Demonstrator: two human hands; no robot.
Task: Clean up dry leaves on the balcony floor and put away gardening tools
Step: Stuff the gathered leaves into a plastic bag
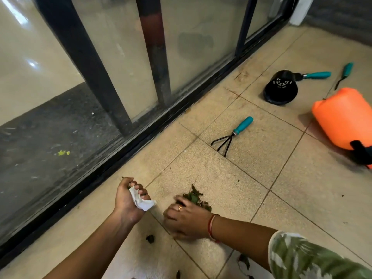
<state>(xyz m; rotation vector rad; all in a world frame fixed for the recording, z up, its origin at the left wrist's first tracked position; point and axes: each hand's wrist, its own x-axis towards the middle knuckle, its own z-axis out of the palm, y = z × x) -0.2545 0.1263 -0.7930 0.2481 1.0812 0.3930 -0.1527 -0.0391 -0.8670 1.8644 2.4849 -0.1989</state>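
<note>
My left hand is raised palm-up and grips a crumpled white paper together with a few leaves. My right hand, with a ring and a red wrist thread, lies low on the tile, its fingers against a small pile of dry leaves. How its fingertips lie is blurred. A hand rake with a teal handle lies on the tiles further ahead. Two more teal-handled tools lie at the far right: one tucked behind a black pot, one thin.
A black plastic pot lies on its side at the far right. An orange sprayer tank lies at the right edge. A black-framed glass railing runs diagonally along the left. Loose leaves dot the floor near me.
</note>
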